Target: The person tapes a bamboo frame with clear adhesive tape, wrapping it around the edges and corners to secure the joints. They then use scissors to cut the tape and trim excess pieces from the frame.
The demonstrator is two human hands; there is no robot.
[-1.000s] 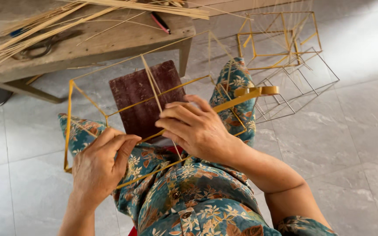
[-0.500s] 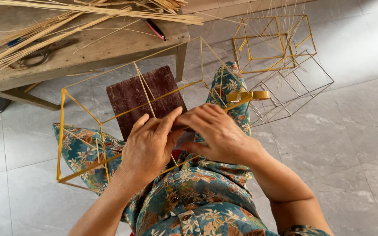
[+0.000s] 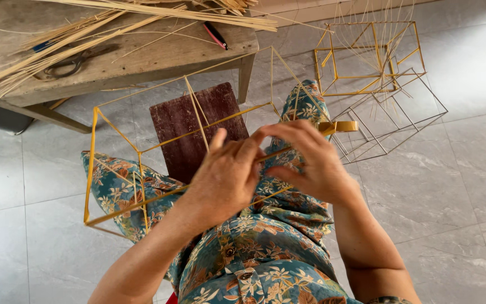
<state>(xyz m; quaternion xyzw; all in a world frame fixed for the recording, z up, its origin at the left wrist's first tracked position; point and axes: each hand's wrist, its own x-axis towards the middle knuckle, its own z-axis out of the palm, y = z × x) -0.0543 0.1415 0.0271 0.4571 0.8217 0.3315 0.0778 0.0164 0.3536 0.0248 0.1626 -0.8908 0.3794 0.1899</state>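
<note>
The thing being worked on is a box-shaped frame of thin yellow sticks, resting across the person's lap on the flower-print trousers. Its long side runs from the lower left, beyond the left hand, up toward the right knee, so it lies slanted across the body with its far end pointing up and right. The spot where both hands meet hides the joint itself; I cannot make out what sits under the fingers there, nor how the sticks are fastened.

The left hand is curled with its fingers closed around a stick near the middle of the frame, thumb raised. The right hand is bent over it from the right, its fingertips pinching at the same stick, touching the left hand's fingers. Just past the right hand a loop of flat yellow strip pokes out, its near end hidden behind the knuckles.

Beyond the hands, showing through the frame, stands a dark red-brown stool top. Farther out on the left is a worn wooden table, its top edge cut off, carrying a heap of long pale reeds, a pair of scissors half buried beneath them, and a red and black pen. To the far right of the right hand, on the grey tiled floor, lie another yellow stick frame and a bare grey one, overlapping so their edges are hard to separate.
</note>
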